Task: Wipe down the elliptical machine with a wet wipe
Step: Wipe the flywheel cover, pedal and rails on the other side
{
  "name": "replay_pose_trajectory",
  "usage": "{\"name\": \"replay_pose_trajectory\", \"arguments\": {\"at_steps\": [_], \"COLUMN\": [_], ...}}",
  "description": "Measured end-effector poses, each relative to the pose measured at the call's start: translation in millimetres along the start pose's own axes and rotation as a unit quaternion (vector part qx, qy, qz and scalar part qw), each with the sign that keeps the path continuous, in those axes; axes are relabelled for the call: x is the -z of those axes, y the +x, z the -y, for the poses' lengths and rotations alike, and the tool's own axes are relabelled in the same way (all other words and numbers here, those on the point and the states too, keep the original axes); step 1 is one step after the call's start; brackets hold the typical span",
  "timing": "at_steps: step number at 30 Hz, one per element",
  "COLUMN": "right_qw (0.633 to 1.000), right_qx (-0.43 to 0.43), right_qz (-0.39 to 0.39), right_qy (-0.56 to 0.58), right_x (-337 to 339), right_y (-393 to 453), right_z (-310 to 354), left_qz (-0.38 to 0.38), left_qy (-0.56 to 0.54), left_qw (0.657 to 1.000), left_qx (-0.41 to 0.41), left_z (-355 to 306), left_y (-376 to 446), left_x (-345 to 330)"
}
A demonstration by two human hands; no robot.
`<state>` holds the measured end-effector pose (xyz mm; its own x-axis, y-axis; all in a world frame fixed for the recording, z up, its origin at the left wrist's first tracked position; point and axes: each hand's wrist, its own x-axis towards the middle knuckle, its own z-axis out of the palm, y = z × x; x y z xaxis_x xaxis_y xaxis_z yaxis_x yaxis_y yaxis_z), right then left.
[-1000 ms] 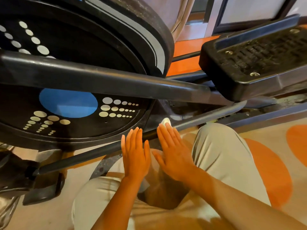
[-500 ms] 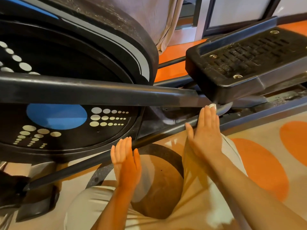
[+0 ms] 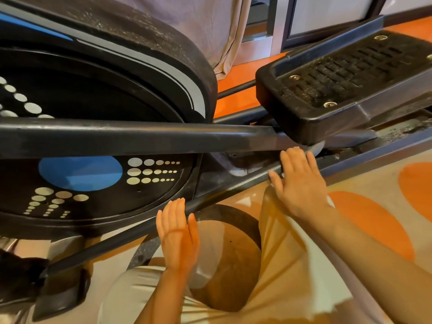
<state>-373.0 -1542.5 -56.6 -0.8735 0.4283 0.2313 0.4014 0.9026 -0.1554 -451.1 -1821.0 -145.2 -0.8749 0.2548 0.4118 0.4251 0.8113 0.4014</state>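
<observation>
Right hand (image 3: 301, 181) presses lower rail (image 3: 131, 232) (wipe perhaps beneath); left hand (image 3: 178, 235) flat.

Light: warm and fairly bright indoors, strongest from the window (image 3: 327, 12) ahead of me.
Glare: soft sheen along the crossbar (image 3: 140, 136).
Distortion: wide-angle bending at the edges.
Blur: my trousers (image 3: 131, 298) and the lower corners smear.
</observation>
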Motion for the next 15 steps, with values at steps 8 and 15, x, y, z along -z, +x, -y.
{"name": "replay_pose_trajectory", "arguments": {"at_steps": [8,15], "right_qw": [0.988,0.985], "right_qx": [-0.091,0.038], "right_qz": [-0.007,0.049], "right_qy": [0.128,0.162], "right_x": [-10.3,-22.6], "right_y": [-16.6,-40.8], "right_z": [25.4,55.5], "left_qz": [-0.002,0.003], "left_qy": [-0.002,-0.01], "left_qw": [1.0,0.999], "left_qx": [0.009,0.031], "left_z": [-5.0,-11.3], "left_y": [1.3,3.6], "left_x": [2.9,2.2]}}
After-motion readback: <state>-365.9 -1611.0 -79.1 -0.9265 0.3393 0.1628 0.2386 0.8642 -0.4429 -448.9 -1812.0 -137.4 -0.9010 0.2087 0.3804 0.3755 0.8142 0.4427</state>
